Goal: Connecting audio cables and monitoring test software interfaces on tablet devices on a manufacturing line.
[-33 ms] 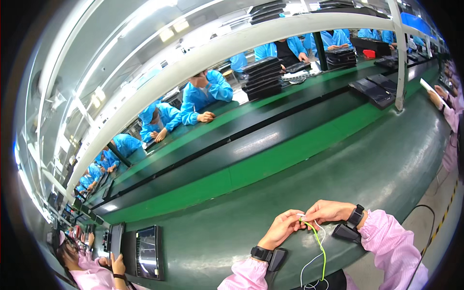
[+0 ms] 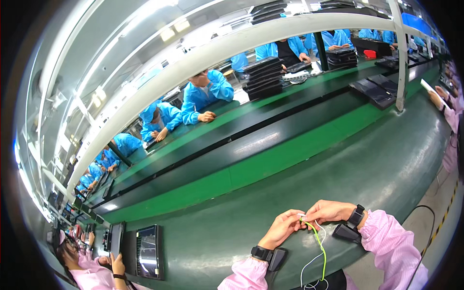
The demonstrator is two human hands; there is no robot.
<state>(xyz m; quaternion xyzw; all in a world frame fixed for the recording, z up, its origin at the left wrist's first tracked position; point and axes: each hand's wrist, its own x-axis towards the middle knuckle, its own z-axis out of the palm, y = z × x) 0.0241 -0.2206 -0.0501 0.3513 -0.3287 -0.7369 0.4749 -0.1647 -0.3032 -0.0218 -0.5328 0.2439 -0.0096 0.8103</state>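
Observation:
My left hand (image 2: 282, 228) and my right hand (image 2: 328, 211) meet fingertip to fingertip over the green bench top (image 2: 227, 227), near its front edge. Both pinch the upper end of a thin yellow-green wire (image 2: 323, 251), which hangs down toward me. A thin white wire (image 2: 309, 268) runs beside it; I cannot tell which hand grips which strand. Both sleeves are pink. Each wrist carries a black band with a small black unit attached.
A dark conveyor belt (image 2: 261, 140) runs across the middle. A black flat screen device (image 2: 147, 251) lies at lower left beside a co-worker's hand (image 2: 116, 265). People in blue coats (image 2: 205, 94) sit opposite. Stacked black trays (image 2: 263, 77), a white post (image 2: 398, 58).

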